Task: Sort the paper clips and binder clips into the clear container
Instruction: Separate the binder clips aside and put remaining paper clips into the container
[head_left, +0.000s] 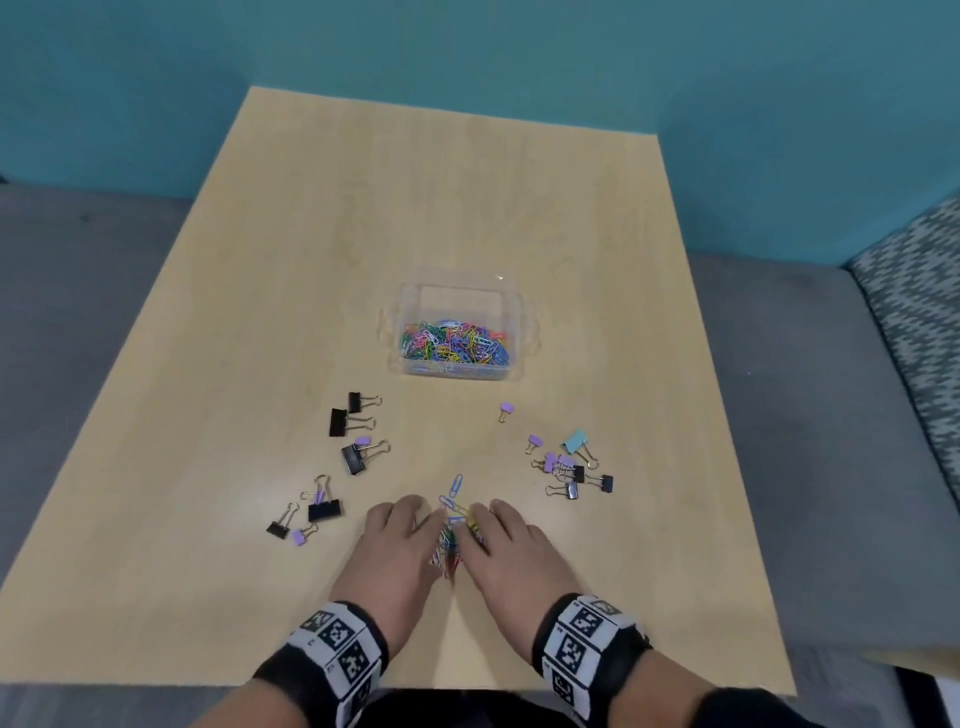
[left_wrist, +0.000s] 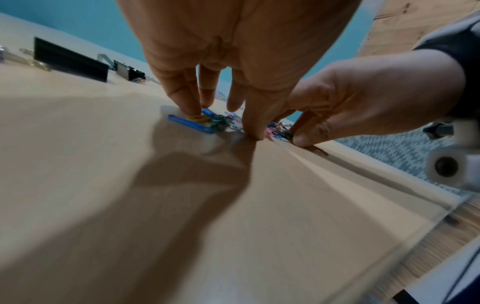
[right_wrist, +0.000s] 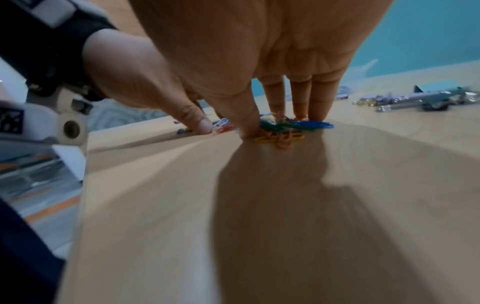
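The clear container (head_left: 413, 301) stands mid-table with a heap of coloured paper clips (head_left: 454, 340) in its near part. My left hand (head_left: 405, 540) (left_wrist: 241, 96) and right hand (head_left: 511, 545) (right_wrist: 272, 96) lie close together near the front edge. Their straight fingers press on a small pile of coloured paper clips (head_left: 451, 545) (left_wrist: 205, 123) (right_wrist: 280, 131) between them. Two blue paper clips (head_left: 455, 487) lie just beyond the fingertips. Black and purple binder clips (head_left: 356, 426) are scattered on the left, with more binder clips (head_left: 571, 470) on the right.
A light blue binder clip (head_left: 575, 441) and a lone purple one (head_left: 506, 410) lie right of centre. The wooden table (head_left: 467, 182) has bare surface behind and beside the container. A patterned cushion (head_left: 919, 312) lies past the right edge.
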